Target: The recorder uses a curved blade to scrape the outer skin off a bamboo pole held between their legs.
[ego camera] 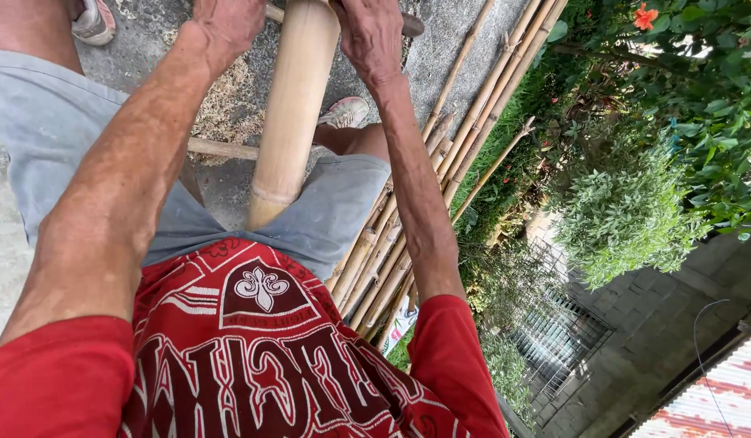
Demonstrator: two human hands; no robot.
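Thick bamboo pole [293, 113] runs between knees, near end resting on grey shorts [327, 215]. Bundle of thin bamboo canes [440, 170] lies just right. Left hand [228, 24] beside pole; right hand [369, 32] against pole top, grasping dark handle [412, 26]. Left grip unclear.

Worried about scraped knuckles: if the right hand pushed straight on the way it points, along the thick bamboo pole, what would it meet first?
Probably the dark tool handle crossing the thick bamboo pole just beyond the right hand; depth is unclear.
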